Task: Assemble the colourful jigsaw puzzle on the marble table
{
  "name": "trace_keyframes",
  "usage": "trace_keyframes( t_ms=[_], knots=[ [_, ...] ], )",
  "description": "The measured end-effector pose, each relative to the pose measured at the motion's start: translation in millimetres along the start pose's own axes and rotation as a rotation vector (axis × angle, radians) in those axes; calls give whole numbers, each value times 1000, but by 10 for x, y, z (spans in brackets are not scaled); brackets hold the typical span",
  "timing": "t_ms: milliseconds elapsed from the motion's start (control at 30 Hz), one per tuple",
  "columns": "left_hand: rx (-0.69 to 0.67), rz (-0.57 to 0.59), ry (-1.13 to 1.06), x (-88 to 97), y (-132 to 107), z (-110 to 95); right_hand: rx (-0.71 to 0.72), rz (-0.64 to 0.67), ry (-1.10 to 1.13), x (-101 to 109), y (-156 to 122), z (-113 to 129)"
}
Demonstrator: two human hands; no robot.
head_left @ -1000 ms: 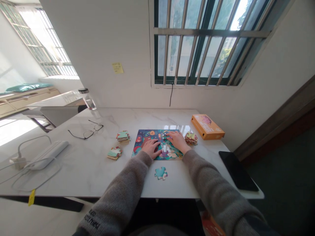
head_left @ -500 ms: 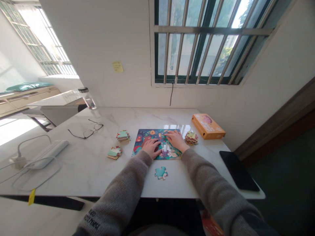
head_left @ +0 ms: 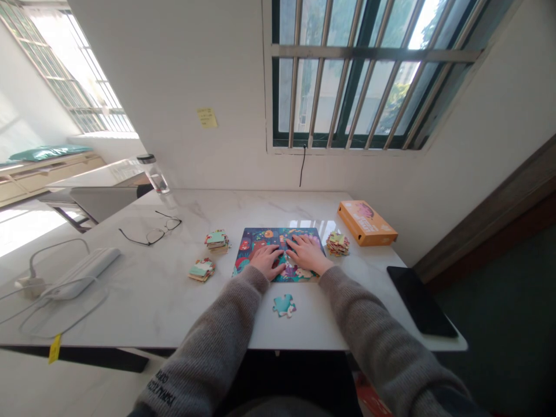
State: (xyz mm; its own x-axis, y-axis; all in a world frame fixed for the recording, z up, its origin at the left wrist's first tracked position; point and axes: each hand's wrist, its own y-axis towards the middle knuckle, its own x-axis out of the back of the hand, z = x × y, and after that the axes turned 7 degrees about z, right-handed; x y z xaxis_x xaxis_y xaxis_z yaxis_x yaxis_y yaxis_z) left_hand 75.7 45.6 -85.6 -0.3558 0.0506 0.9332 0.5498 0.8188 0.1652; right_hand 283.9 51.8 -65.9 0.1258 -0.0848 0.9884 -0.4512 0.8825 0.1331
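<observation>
A colourful jigsaw puzzle lies flat on the white marble table, its dark upper part and teal lower part partly covered by my hands. My left hand rests flat on its lower left area. My right hand lies on the middle right, fingertips close to my left hand. Neither hand appears to hold a piece. Small stacks of puzzle pieces sit to the left and right of the puzzle. One loose teal piece lies nearer me, below the puzzle.
An orange box stands at the right back. Beyond it, a black tablet lies by the right edge. Glasses, a white cabled device and a clear bottle are at the left.
My right hand has slid left and slightly toward me, closer to my left hand. My left hand has barely moved, and the pieces on the table stay in place.
</observation>
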Motion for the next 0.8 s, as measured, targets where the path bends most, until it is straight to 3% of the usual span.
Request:
trace_keyframes(
  t_ms=[400, 533, 667, 800],
  knots=[
    [-15, 7, -13, 9, -8, 9, 44, 28, 165, -129, -143, -50],
    [-16, 0, -33, 22, -9, 10, 68, -74, 228, -15, -291, -11],
    [-28, -5, -34, 25, -9, 16, 100, -131, 343, 184, -496, 205],
    [-40, -6, -38, 20, -8, 32, 291, 46, 460, 328, -768, 436]
  ],
)
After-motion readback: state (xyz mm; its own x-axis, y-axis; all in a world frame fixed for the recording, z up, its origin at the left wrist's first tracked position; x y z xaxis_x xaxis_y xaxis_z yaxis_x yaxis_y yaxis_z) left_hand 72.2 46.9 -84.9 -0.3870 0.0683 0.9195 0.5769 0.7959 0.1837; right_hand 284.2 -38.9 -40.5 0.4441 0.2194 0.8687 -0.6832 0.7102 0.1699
